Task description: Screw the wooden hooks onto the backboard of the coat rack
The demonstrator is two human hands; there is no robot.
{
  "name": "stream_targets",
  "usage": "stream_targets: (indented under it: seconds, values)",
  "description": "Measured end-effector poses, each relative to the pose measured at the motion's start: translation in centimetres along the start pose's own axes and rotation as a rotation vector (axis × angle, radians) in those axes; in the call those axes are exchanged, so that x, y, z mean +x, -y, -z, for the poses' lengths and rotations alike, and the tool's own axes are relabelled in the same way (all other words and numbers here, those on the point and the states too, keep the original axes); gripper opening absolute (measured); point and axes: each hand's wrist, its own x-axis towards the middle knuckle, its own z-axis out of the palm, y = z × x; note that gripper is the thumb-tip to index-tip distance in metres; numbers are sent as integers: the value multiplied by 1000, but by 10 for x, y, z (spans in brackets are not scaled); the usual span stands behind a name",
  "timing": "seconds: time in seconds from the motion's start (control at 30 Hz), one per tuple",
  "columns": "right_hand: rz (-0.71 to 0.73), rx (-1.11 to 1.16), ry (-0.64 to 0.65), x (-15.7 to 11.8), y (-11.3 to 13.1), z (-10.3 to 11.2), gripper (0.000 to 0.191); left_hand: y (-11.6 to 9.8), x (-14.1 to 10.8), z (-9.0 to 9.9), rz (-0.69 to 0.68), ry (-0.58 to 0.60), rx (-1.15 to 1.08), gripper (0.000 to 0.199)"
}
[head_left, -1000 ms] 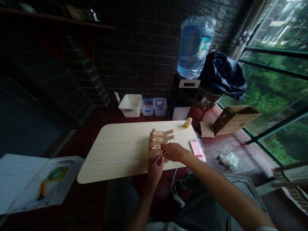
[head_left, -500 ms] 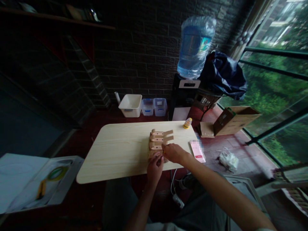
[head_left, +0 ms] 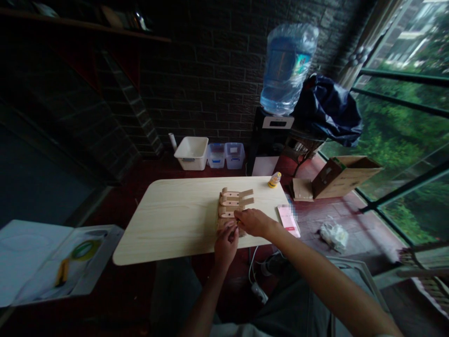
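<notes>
A brown wooden piece with several light strips and dark dots point(head_left: 229, 203) lies on the pale wooden table point(head_left: 175, 215), right of its middle. Over its near end, my left hand point(head_left: 226, 243) is closed, fingertips pinched together. My right hand point(head_left: 253, 222) is closed too, touching or nearly touching the left fingertips at the piece's near right side. Something small and dark shows between the two hands, too small to make out. Both palms and the near part of the wooden piece are partly hidden by the fingers.
A yellow-based clear bottle point(head_left: 274, 179) stands at the table's back right corner, and a pink box point(head_left: 288, 220) lies at the right edge. An open white case point(head_left: 84, 257) is at the left. Beyond the table are bins point(head_left: 192, 154) and a water dispenser point(head_left: 271, 140).
The camera view has shifted slightly. Both hands stay at nearly the same place on the wooden piece, with the right hand a touch further left.
</notes>
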Motion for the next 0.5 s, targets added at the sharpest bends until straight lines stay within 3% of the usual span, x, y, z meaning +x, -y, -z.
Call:
stream_targets:
  seconds: [0.23,0.5]
  values:
    - [-95,50,7,1,-1,-7,34,3,0,1,-41,-1,51,22]
    - [-62,33,-1,-5,-1,3,29,3,-1,2,-12,16,-8,23]
